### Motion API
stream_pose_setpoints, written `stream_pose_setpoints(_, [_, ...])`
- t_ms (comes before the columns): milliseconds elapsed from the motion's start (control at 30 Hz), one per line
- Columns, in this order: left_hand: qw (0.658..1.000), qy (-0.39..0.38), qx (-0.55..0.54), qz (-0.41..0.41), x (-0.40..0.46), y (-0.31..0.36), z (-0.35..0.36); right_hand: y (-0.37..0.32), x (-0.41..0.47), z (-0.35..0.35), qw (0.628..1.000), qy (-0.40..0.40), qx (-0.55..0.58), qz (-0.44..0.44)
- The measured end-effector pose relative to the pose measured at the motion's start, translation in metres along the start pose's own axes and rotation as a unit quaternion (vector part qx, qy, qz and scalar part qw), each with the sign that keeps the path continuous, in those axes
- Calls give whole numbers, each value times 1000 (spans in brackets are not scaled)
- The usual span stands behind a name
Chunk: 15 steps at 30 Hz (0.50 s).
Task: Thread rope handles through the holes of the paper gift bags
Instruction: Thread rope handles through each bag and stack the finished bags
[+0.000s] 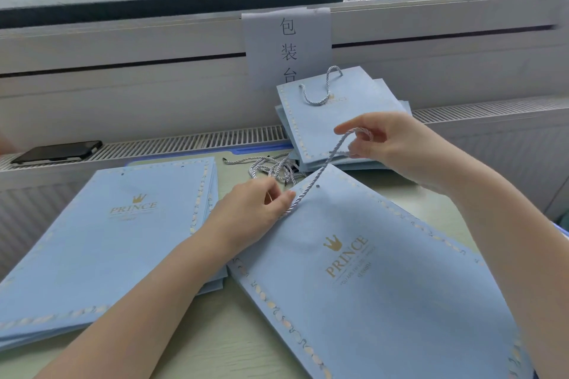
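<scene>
Daylight from the barred window falls on your pale desk [228, 332], a radiator grille behind it. Your left hand [246, 212] and right hand [388, 138] each pinch the rope [320, 172] over the bag [385, 286]. Pull unevenly and, I judge, it may slip out or tear the hole [317, 186].

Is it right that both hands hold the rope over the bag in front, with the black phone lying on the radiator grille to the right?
Not quite. In the head view the black phone lies on the radiator grille to the left, not the right. The left hand and right hand do hold the rope over the front bag.
</scene>
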<state>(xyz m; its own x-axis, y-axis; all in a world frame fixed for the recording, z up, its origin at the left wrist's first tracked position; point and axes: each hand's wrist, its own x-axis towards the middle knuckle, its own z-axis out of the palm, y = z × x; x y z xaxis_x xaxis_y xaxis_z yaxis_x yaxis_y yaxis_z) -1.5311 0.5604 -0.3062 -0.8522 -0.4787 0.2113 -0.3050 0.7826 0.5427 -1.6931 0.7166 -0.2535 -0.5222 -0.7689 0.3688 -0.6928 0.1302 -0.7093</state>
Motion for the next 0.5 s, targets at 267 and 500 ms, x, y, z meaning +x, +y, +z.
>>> stream_pose_setpoints(267, [998, -56, -4, -2, 0, 1, 3, 9, 6, 33, 1000, 15, -17, -9])
stream_pose_setpoints(500, [996, -69, 28, 44, -2, 4, 8, 4, 6, 33, 995, 13, 57, 82])
